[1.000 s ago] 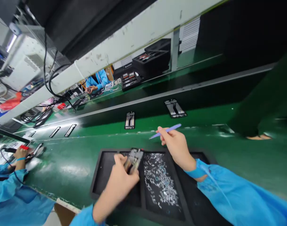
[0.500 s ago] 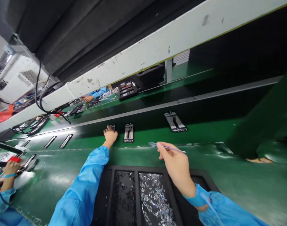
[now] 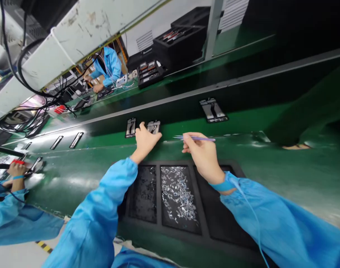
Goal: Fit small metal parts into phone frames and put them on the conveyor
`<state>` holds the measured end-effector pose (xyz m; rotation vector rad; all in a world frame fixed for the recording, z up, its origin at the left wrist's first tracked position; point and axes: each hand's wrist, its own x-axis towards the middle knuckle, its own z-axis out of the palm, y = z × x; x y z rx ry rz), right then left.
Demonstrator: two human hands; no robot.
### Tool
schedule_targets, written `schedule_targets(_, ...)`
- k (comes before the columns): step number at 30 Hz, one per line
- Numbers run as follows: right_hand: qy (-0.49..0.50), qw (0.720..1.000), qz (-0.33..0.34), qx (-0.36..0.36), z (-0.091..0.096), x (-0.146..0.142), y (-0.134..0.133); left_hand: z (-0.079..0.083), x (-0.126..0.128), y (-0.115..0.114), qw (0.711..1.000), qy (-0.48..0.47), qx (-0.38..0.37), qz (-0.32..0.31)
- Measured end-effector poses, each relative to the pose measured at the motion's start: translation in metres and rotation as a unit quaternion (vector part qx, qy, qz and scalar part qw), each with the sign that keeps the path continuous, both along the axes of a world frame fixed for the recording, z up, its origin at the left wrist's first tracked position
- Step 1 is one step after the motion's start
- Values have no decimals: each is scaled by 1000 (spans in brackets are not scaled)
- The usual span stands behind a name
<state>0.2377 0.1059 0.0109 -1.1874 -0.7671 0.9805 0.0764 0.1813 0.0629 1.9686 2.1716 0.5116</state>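
Observation:
My left hand [image 3: 144, 140] reaches out to the dark conveyor belt [image 3: 242, 100], its forefinger and thumb closing round a small metal frame part [image 3: 154, 125]. A second, like part [image 3: 130, 127] lies just to the left of it. My right hand [image 3: 203, 154] hovers above the far edge of a black compartment tray [image 3: 158, 163] and pinches thin purple tweezers [image 3: 196, 138], which point left. The tray's middle compartment holds several tiny shiny pieces [image 3: 177, 193]; the left compartment [image 3: 143, 193] holds fewer.
Another frame part [image 3: 213, 110] lies further right on the belt, and two dark strips [image 3: 75, 139] further left. A co-worker's hand [image 3: 16, 170] works at the left edge; another person in blue [image 3: 107, 65] sits across the line. Black stacked trays [image 3: 178, 41] stand at the back.
My left hand moved right from the part it set down onto the neighbouring part. The view tilted and came closer; my right hand kept the tweezers.

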Motion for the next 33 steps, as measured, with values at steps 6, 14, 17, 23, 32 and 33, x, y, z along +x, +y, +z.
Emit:
schedule_targets(6, 10, 1000, 25, -10, 1, -5, -2, -17, -41, -213, 1000, -12, 25, 10)
schedule_targets(14, -3, 977, 199, -80, 16, -21, -49, -34, -75, -246, 994, 51, 5, -97)
schedule_targets(17, -53, 961, 251, -100, 9, -27, -67, -12, -100, -188, 955, 18, -58, -291)
schedule_targets(23, -119, 962, 221, -104, -7, -31, -69, -13, -98, -92, 853, -21, -131, -505)
schedule_targets(32, -27, 963, 219, -156, 1, -34, -67, -33, -97, -81, 820, -81, -119, -554)
schedule_targets(33, -36, 962, 219, -157, 1, -35, -68, -33, -98, -81, 820, -81, -123, -553)
